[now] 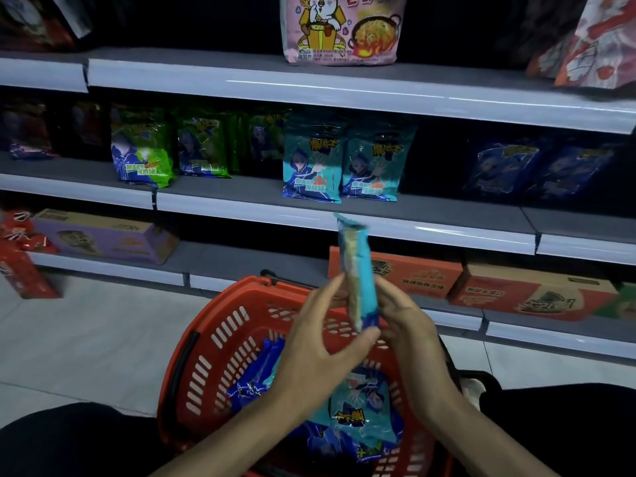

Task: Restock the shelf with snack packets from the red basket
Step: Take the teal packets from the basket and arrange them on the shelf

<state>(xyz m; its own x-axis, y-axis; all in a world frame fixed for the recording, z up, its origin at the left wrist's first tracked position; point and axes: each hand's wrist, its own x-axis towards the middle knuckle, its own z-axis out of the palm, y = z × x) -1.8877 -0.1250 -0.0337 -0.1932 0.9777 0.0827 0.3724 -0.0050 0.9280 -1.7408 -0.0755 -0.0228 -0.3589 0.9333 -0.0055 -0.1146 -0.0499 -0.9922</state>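
The red basket (220,342) is seen to be moulded of slotted plastic with a slight sheen; the snack packets (364,418) lying in it are wrapped in glossy, crinkled film; the packet (358,270) held edge-on shows the same shiny film; the shelf (241,192) boards are finished matt grey, their front strips glossy; the boxes (395,273) below are made of matt printed cardboard; the floor (86,332) is laid with smooth tile.

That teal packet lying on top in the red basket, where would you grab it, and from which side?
Probably from above, by its upper edge. The teal packet lies face up on other packets in the red basket, whose walls block the sides. Its flat, puffy face gives little to pinch; the sealed edge does. Both hands are busy holding another packet.
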